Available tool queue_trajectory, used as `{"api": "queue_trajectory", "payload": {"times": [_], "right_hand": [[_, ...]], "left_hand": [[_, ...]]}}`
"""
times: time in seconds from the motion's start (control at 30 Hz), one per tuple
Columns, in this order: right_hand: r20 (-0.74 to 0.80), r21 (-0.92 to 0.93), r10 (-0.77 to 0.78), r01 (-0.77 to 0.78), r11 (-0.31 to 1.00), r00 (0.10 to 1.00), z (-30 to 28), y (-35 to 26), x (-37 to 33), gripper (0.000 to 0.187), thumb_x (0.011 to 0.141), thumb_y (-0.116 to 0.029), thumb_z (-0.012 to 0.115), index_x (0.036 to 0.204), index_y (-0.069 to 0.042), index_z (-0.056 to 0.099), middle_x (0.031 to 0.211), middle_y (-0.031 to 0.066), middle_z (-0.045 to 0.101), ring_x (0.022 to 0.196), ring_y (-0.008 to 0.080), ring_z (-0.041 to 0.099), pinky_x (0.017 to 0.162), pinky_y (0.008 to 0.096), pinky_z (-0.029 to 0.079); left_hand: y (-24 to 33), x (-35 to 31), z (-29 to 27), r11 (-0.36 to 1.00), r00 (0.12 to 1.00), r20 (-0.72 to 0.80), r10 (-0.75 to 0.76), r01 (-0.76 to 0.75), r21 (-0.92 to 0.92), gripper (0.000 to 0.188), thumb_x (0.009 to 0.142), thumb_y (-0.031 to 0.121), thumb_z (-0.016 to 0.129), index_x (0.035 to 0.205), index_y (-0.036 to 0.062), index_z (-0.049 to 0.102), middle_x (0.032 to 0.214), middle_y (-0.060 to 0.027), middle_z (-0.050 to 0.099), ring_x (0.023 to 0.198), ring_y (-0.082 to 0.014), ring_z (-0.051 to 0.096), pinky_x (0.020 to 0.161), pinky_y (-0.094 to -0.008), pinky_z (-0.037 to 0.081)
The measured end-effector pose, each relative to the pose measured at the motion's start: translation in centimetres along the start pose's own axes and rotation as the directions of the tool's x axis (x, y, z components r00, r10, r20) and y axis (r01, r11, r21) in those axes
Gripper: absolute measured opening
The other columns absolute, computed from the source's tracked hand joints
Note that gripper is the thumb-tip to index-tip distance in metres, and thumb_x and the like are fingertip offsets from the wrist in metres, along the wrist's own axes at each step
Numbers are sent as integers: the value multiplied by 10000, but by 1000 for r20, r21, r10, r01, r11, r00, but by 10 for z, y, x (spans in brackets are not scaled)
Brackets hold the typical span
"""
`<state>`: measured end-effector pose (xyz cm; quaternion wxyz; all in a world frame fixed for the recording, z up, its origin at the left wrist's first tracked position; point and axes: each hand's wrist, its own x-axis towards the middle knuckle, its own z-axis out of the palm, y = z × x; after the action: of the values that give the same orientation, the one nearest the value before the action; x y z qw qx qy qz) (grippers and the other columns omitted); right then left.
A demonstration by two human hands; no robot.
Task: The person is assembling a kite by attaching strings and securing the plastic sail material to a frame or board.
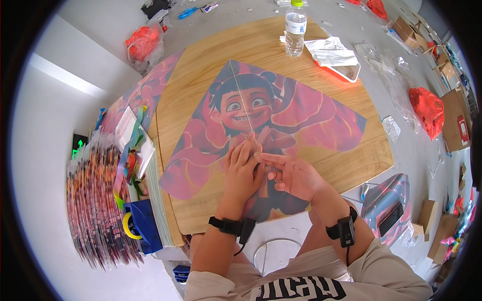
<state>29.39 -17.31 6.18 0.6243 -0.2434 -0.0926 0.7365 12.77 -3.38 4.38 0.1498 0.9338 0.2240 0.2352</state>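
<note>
Kite [306, 125] flat on the wooden table [201, 40], left hand [241, 173] over its middle, right hand [298, 175] meeting it at the fingertips! Can't tell whether either grips the pale line [242, 93]. Best keep it straight, tugging gently, sheet unwrinkled.

Beige shirt [381, 276] with black print [304, 289], black cabled wristbands [346, 232]

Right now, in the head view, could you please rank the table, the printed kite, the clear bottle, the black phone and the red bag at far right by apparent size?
1. Table
2. Printed kite
3. Red bag and clear bottle: too alike to rank
4. Black phone
</note>
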Motion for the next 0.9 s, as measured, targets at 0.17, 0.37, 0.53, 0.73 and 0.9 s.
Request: {"api": "queue_trajectory", "payload": {"times": [0.17, 0.37, 0.53, 0.73, 0.9], "right_hand": [[20, 24, -10, 9, 1000, 1000, -3, 2, 1, 807, 1086, -588, 490, 1622, 9, 405, 1388, 3, 567, 1027, 131, 562, 753, 269, 457], [22, 21, -10, 10, 1000, 1000, -4, 3, 1, 810, 1088, -583, 490, 1632, 8, 387, 1411, 11, 558, 1033, 136, 559, 769, 273, 460], [18, 26, -16, 16, 1000, 1000, -4, 2, 1, 815, 1086, -583, 494, 1636, 8, 378, 1438, 16, 545, 1032, 139, 560, 776, 280, 464], [5, 17, -26, 26, 1000, 1000, -1, 2, 1, 823, 1083, -586, 497, 1637, 10, 374, 1434, 17, 558, 1033, 137, 566, 781, 281, 468], [3, 58, -23, 23, 998, 1000, -4, 2, 2, 762, 1101, -532, 476, 1630, 8, 389, 1421, 18, 582, 1025, 145, 574, 770, 285, 470]], "left_hand": [[1, 1, -3, 1000, 1000, 22, -5, 5, -7, 492, 916, 208, 734, 1401, 137, 686, 1643, -83, 491, 1434, -296, 516, 1207, -553, 350], [1, 0, -2, 1000, 1000, 21, 1, -2, 10, 492, 924, 222, 719, 1406, 135, 681, 1638, -82, 495, 1433, -297, 515, 1210, -551, 346], [0, 1, -3, 1000, 999, 40, 4, -4, 5, 489, 921, 215, 713, 1402, 132, 683, 1628, -83, 507, 1431, -300, 514, 1214, -551, 339], [2, 2, -3, 1000, 1000, 25, -14, 15, -22, 417, 891, 152, 733, 1306, 121, 718, 1615, -105, 531, 1433, -330, 524, 1215, -533, 343], [0, 2, -1, 1000, 1000, 14, -8, 8, -25, 437, 897, 201, 732, 1327, 127, 711, 1594, -84, 557, 1436, -304, 522, 1223, -536, 330]]}}
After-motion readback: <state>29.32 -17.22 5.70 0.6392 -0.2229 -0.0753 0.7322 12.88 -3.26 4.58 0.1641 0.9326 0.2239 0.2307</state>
